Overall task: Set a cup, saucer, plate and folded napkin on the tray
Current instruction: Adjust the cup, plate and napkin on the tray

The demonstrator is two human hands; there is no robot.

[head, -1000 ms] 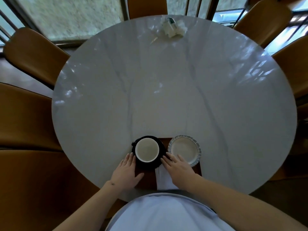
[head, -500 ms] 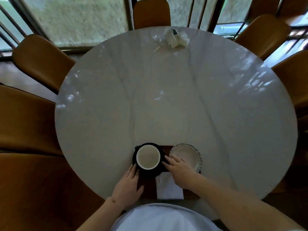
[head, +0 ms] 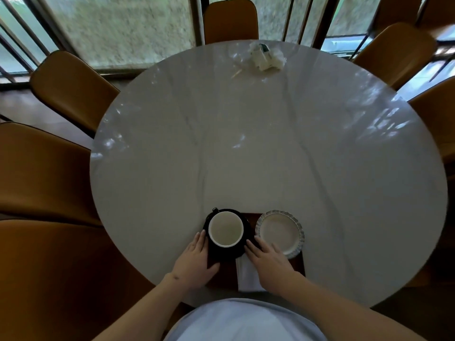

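Observation:
A dark brown tray [head: 299,265] lies at the near edge of the round marble table [head: 258,143]. On its left part sits a black saucer [head: 247,223] with a black cup [head: 226,232], white inside, standing on it. A white plate [head: 280,232] with a ribbed rim rests on the tray's right part. A folded white napkin [head: 247,276] lies on the tray's near middle. My left hand [head: 194,260] lies flat with straight fingers touching the saucer's left edge. My right hand [head: 269,258] lies flat between saucer and plate, covering part of the napkin.
Several tan chairs ring the table, one at the far side [head: 231,20] and one at the left [head: 71,89]. Crumpled white paper with a green item [head: 266,57] lies at the table's far edge. Windows stand behind.
The view shifted and the head pulled back, so the table sits lower in the frame. Both hands stay flat beside the saucer; the left moved slightly forward along its edge.

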